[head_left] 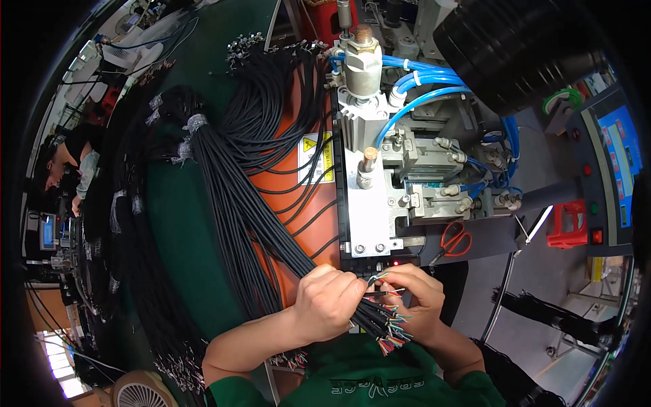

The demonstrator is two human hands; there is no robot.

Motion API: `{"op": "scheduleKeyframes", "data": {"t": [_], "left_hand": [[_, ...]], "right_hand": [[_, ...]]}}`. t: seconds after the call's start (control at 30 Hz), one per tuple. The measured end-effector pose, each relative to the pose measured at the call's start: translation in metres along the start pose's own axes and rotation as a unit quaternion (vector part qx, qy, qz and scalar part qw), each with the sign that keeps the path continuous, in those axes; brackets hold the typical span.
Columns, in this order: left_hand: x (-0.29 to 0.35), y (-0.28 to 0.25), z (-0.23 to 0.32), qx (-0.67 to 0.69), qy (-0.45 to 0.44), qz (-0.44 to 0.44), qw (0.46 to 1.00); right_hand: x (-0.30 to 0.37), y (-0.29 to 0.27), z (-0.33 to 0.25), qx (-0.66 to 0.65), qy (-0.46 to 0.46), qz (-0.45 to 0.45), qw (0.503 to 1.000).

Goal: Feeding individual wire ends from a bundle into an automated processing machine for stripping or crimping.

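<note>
My left hand (327,303) is closed round a thick bundle of black cables (239,193). The bundle runs up and left across the table, and a clear wrap (196,123) binds its far part. Below my fist fan out the stripped ends (395,332), with red, yellow, white and blue wires bared. Close on the right, my right hand (419,296) pinches the coloured wires of one cable end (378,278) between thumb and fingertips. Both hands are just in front of a metal pneumatic machine (369,210).
More black cables (261,102) lie on the orange plate (288,193) and the green table (180,217). Red-handled scissors (453,243) rest right of the machine, below its blue air hoses (424,80). A control screen (616,156) stands at far right; another person (81,163) sits at far left.
</note>
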State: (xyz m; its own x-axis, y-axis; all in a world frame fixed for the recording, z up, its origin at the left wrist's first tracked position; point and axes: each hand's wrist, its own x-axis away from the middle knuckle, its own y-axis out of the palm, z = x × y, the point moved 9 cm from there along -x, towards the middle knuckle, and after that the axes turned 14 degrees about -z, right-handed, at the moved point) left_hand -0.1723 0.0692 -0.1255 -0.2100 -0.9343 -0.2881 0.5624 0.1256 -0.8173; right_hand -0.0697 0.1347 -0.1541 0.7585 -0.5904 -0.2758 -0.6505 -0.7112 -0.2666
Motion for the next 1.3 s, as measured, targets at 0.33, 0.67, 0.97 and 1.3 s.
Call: {"op": "scheduleKeyframes", "data": {"t": [0.33,0.67,0.97,1.3], "left_hand": [[-0.002,0.002,0.002,-0.018,0.003,-0.013,1.0],[-0.002,-0.001,-0.001,0.029,-0.006,0.0,1.0],[0.0,0.004,0.002,-0.009,-0.009,-0.044,0.999],[-0.006,0.008,0.007,-0.049,0.028,-0.133,0.99]], "right_hand": [[-0.001,0.005,0.031,-0.149,0.154,-0.054,0.975],[0.004,0.006,0.024,-0.115,0.062,0.01,0.991],[-0.008,0.005,-0.007,0.204,-0.03,-0.087,0.975],[-0.011,0.0,0.016,0.206,0.061,-0.095,0.972]]}}
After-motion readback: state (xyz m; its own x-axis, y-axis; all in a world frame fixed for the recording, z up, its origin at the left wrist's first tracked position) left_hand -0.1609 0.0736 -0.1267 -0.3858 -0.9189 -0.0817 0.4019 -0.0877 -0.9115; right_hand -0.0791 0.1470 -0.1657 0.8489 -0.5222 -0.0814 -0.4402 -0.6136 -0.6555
